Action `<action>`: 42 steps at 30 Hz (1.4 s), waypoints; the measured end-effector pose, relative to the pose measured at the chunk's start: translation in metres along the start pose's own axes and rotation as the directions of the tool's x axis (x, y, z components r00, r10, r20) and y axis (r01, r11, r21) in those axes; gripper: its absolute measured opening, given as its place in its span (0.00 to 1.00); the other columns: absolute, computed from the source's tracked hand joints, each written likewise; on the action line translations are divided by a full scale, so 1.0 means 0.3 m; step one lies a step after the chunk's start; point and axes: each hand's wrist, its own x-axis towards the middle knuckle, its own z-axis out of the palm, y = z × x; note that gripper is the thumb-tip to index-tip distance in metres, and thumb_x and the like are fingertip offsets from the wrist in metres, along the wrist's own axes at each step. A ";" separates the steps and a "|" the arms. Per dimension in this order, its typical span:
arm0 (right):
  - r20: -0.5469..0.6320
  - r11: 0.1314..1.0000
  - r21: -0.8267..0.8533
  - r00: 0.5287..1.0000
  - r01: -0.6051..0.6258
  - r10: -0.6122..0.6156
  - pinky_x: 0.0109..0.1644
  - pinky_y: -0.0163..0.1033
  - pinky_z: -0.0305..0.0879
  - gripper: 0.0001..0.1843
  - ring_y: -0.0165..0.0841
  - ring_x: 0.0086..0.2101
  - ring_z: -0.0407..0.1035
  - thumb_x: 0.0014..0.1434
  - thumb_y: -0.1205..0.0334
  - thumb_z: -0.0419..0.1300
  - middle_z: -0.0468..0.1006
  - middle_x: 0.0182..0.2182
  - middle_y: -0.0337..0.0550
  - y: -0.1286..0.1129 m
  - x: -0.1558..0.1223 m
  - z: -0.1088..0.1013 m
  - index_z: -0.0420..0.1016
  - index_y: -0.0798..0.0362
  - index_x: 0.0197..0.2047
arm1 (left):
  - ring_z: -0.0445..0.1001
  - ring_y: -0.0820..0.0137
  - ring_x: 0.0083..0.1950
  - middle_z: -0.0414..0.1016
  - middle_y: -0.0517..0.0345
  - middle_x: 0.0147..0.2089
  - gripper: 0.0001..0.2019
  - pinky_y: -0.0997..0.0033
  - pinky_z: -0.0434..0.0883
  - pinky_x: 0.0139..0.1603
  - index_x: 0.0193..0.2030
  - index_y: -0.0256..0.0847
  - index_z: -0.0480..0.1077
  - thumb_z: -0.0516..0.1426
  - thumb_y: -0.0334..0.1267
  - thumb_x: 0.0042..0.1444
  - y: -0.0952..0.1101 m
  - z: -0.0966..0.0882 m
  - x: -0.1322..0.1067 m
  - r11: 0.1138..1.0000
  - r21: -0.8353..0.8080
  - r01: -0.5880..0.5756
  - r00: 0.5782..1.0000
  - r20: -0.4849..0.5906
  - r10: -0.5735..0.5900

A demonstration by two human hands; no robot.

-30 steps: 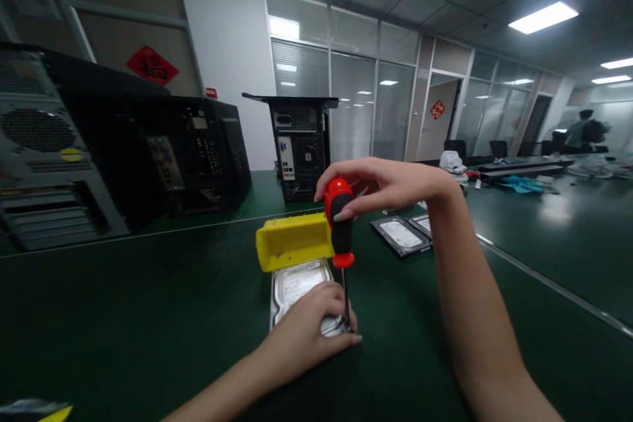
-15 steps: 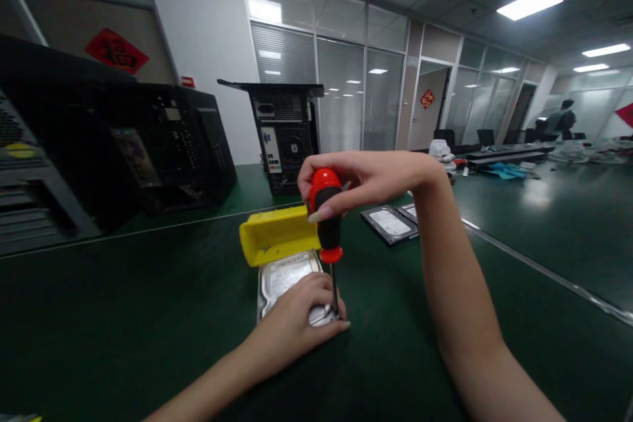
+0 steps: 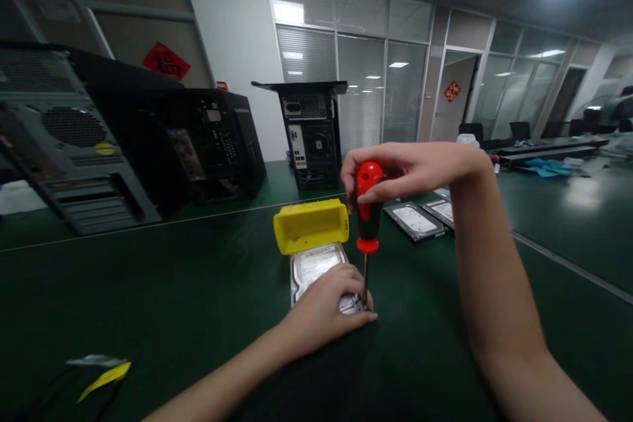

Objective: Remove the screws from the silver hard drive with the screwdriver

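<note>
My right hand [image 3: 400,175] grips the red and black handle of a screwdriver [image 3: 369,211] from above. The screwdriver stands nearly upright, its shaft running down to the near right corner of a silver hard drive [image 3: 316,262]. Over the drive's near part lies my left hand [image 3: 336,297], thumb and fingers closed around that corner by the screwdriver tip. My left hand covers much of the drive, and I cannot make out the screw. Right behind the drive, a yellow plastic bin [image 3: 311,227] faces me with its opening; small bits lie inside.
Two more hard drives [image 3: 414,221] lie right of the bin. A black computer tower [image 3: 311,138] stands behind it, with opened computer cases [image 3: 89,138] at the left. A yellow-tipped item [image 3: 106,379] lies at the near left. A person [image 3: 624,105] is far off at right.
The camera view has swung left, so everything sits further right in the picture. The screwdriver handle has turned in my right hand. My left hand stays on the drive.
</note>
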 end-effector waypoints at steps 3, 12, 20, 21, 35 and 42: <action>0.027 0.998 0.063 1.000 -0.011 0.009 0.45 0.31 0.65 0.16 0.27 0.41 0.65 0.58 0.62 0.55 0.67 0.41 0.45 -0.006 -0.002 0.002 0.61 0.62 0.47 | 0.67 0.68 0.44 0.70 0.58 0.38 0.08 0.69 0.62 0.45 0.33 0.41 0.72 0.59 0.43 0.51 0.000 0.002 -0.008 1.000 0.013 -0.006 1.000 -0.006 0.006; 0.044 0.994 0.104 0.998 -0.045 0.040 0.45 0.31 0.65 0.16 0.28 0.43 0.66 0.59 0.65 0.54 0.67 0.43 0.47 -0.002 -0.018 0.007 0.61 0.61 0.50 | 0.67 0.68 0.45 0.70 0.57 0.39 0.10 0.68 0.63 0.46 0.35 0.40 0.73 0.59 0.44 0.51 0.017 -0.004 -0.033 0.999 0.047 0.002 1.000 0.018 -0.003; 0.053 0.995 0.101 0.999 0.004 -0.009 0.47 0.33 0.65 0.16 0.29 0.44 0.64 0.59 0.66 0.54 0.66 0.45 0.49 -0.004 -0.014 0.007 0.60 0.61 0.50 | 0.67 0.68 0.45 0.70 0.57 0.39 0.09 0.69 0.63 0.46 0.35 0.40 0.73 0.59 0.44 0.51 0.021 -0.003 -0.035 0.999 0.041 0.000 1.000 0.009 0.000; 0.051 0.995 0.099 0.999 0.000 -0.005 0.47 0.34 0.65 0.17 0.30 0.45 0.64 0.59 0.66 0.54 0.66 0.45 0.49 -0.003 -0.011 0.008 0.60 0.61 0.51 | 0.67 0.68 0.45 0.70 0.57 0.39 0.10 0.69 0.63 0.46 0.35 0.40 0.73 0.59 0.44 0.51 0.021 -0.004 -0.036 0.999 0.039 -0.001 1.000 0.011 0.000; 0.037 0.993 0.107 0.998 -0.056 0.053 0.40 0.29 0.68 0.09 0.26 0.38 0.67 0.56 0.65 0.58 0.68 0.37 0.41 0.000 0.042 0.036 0.63 0.58 0.40 | 0.67 0.67 0.45 0.70 0.56 0.40 0.12 0.69 0.63 0.46 0.36 0.41 0.73 0.59 0.46 0.51 0.015 -0.005 -0.068 0.997 0.072 -0.039 0.999 0.025 0.037; 0.056 0.985 0.147 0.995 -0.091 0.083 0.40 0.30 0.70 0.09 0.28 0.39 0.68 0.56 0.65 0.57 0.69 0.39 0.43 0.007 0.043 0.039 0.64 0.57 0.40 | 0.67 0.67 0.45 0.70 0.56 0.40 0.12 0.68 0.64 0.46 0.36 0.41 0.73 0.58 0.47 0.51 0.009 -0.002 -0.074 0.996 0.080 -0.046 0.999 0.026 0.044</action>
